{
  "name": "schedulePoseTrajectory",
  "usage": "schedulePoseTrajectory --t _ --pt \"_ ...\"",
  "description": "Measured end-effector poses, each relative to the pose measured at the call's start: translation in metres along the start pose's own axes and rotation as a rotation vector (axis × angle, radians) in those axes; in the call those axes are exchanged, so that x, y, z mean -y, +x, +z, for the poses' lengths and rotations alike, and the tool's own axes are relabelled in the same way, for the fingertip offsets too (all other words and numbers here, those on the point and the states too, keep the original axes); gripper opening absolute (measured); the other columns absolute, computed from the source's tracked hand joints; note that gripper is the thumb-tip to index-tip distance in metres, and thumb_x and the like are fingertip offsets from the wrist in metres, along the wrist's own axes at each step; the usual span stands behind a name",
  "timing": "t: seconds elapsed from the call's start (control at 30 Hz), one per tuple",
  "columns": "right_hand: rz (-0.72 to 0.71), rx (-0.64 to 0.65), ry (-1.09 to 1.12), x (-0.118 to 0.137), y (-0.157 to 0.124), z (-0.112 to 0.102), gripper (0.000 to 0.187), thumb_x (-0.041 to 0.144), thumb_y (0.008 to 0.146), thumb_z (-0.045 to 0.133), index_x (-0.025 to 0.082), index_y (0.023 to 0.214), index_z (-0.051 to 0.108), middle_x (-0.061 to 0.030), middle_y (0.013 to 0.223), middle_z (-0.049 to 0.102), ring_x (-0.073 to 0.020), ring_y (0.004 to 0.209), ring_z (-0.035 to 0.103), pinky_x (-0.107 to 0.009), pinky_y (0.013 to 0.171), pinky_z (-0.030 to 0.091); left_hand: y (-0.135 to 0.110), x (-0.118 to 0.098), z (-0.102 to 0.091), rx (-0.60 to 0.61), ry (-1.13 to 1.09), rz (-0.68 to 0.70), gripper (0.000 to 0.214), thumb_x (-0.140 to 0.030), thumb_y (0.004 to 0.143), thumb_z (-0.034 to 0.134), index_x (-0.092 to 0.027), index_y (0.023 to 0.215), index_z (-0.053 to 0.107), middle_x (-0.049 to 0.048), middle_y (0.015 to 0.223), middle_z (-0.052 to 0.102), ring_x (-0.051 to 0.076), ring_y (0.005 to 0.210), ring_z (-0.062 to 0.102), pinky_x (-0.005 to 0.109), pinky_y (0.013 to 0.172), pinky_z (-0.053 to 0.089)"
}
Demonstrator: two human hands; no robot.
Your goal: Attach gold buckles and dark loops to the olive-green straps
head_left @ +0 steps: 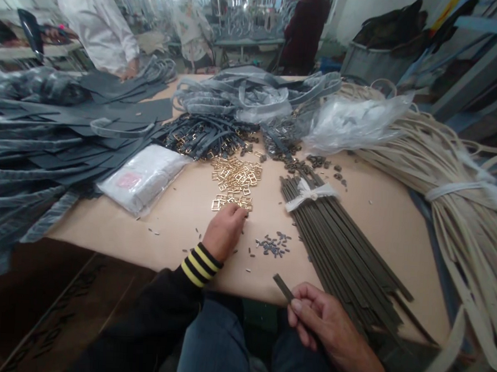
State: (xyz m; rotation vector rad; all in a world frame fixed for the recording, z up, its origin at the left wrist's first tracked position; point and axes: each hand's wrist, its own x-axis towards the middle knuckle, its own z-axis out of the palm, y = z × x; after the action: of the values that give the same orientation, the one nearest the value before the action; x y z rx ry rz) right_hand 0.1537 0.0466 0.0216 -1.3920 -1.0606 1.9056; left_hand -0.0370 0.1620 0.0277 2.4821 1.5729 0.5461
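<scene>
While left hand [225,232] rests curled on edge of gold buckle pile [234,180], can't tell if it's gripping anything, right hand [328,329] pinches single dark strap [282,286] just off tabletop [179,232]. Bundle of dark straps [336,251] with white tie [310,195] lies nearby, small dark metal bits [274,244] scattered between, cream straps [459,219] far right.

"What's on the table [158,231]?"

"It has a tan top. A loose pile of gold buckles [234,182] sits near the middle."

"And around them?"

"A tied bundle of dark straps [336,251] lies at four o'clock, cream straps [450,219] at three, a white packet [143,177] and grey strips [54,153] at nine."

"Anything smaller?"

"Small dark pieces [274,244] lie scattered at five o'clock, just beside the buckles."
</scene>
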Motion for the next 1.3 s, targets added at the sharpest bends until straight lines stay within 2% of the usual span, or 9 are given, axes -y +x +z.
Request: schedulePoseTrajectory --t 0.1,0.2,0.43,0.5,0.67,0.8,0.97,1.17,1.3 --pt "-0.001 0.002 0.010 -0.001 0.002 0.000 0.038 0.053 0.069 0.052 0.016 0.069 0.040 0.0028 0.057 0.052 -0.0028 0.036 0.039 -0.015 0.035 0.028 0.018 0.009 0.010 0.134 0.217 0.048 0.020 -0.013 0.079 0.034 -0.014 0.079 0.053 0.0074 0.082 0.052 0.018 0.074 0.046 0.030 0.066 0.041" --pt "-0.006 0.012 0.009 -0.002 0.002 0.000 0.038 0.053 0.068 0.052 0.016 0.069 0.040 0.0026 0.057 0.052 -0.0033 0.037 0.040 -0.016 0.035 0.028 0.022 0.011 0.013 0.186 0.291 0.075 0.020 -0.012 0.079 0.033 -0.014 0.080 0.053 0.0064 0.081 0.050 0.017 0.070 0.045 0.029 0.063 0.041" --pt "-0.063 0.003 -0.031 -0.001 0.001 -0.002 0.034 0.048 0.073 0.048 0.015 0.070 0.041 0.0012 0.059 0.054 -0.0034 0.038 0.040 -0.016 0.037 0.029 0.011 -0.010 0.000 0.125 -0.021 -0.071 0.014 -0.012 0.074 0.039 -0.012 0.078 0.053 0.0076 0.074 0.055 0.017 0.068 0.051 0.032 0.066 0.043" --pt "-0.091 -0.025 -0.060 -0.002 -0.002 -0.004 0.031 0.045 0.075 0.047 0.015 0.071 0.041 0.0013 0.059 0.054 -0.0029 0.037 0.037 -0.016 0.036 0.027 -0.003 -0.025 -0.004 0.177 -0.218 -0.151 0.012 -0.014 0.075 0.040 -0.012 0.078 0.051 0.0050 0.066 0.057 0.014 0.060 0.054 0.028 0.059 0.045" --pt "-0.187 -0.101 -0.168 -0.001 -0.014 -0.007 0.022 0.037 0.078 0.045 0.015 0.073 0.044 0.0031 0.055 0.051 -0.0040 0.040 0.034 -0.018 0.039 0.025 -0.049 -0.062 -0.001 0.464 -1.250 -0.547 0.020 -0.032 0.072 0.051 -0.012 0.075 0.048 0.0055 0.066 0.062 0.011 0.049 0.058 0.021 0.046 0.045" --pt "-0.219 -0.132 -0.252 0.000 -0.022 -0.004 0.019 0.032 0.078 0.043 0.014 0.071 0.046 0.0030 0.053 0.049 -0.0058 0.044 0.039 -0.019 0.044 0.028 -0.073 -0.076 0.006 0.452 -1.484 -0.669 0.027 -0.035 0.066 0.059 -0.010 0.072 0.050 0.0040 0.061 0.062 0.009 0.047 0.058 0.017 0.043 0.043" --pt "-0.207 -0.090 -0.354 0.003 -0.031 -0.002 0.014 0.026 0.079 0.042 0.014 0.071 0.046 0.0026 0.053 0.050 -0.0074 0.048 0.044 -0.019 0.049 0.033 -0.082 -0.081 0.006 0.415 -1.521 -0.666 0.028 -0.036 0.066 0.060 -0.012 0.074 0.049 0.0007 0.055 0.060 0.008 0.043 0.057 0.016 0.042 0.042" --pt "-0.159 -0.010 -0.505 0.011 -0.041 -0.007 0.011 0.020 0.077 0.042 0.015 0.067 0.046 0.0036 0.051 0.049 -0.0075 0.046 0.043 -0.019 0.048 0.032 -0.092 -0.084 0.008 0.528 -1.336 -0.528 0.023 -0.034 0.072 0.051 -0.011 0.073 0.051 0.0003 0.057 0.057 0.007 0.043 0.055 0.018 0.043 0.043" --pt "-0.151 -0.042 -0.522 0.014 -0.042 -0.007 0.012 0.019 0.077 0.042 0.016 0.066 0.045 0.0040 0.050 0.047 -0.0076 0.046 0.043 -0.019 0.048 0.031 -0.102 -0.091 0.012 0.344 -1.051 -0.355 0.028 -0.029 0.078 0.040 -0.010 0.092 0.055 0.0017 0.061 0.055 0.008 0.046 0.053 0.022 0.047 0.046"
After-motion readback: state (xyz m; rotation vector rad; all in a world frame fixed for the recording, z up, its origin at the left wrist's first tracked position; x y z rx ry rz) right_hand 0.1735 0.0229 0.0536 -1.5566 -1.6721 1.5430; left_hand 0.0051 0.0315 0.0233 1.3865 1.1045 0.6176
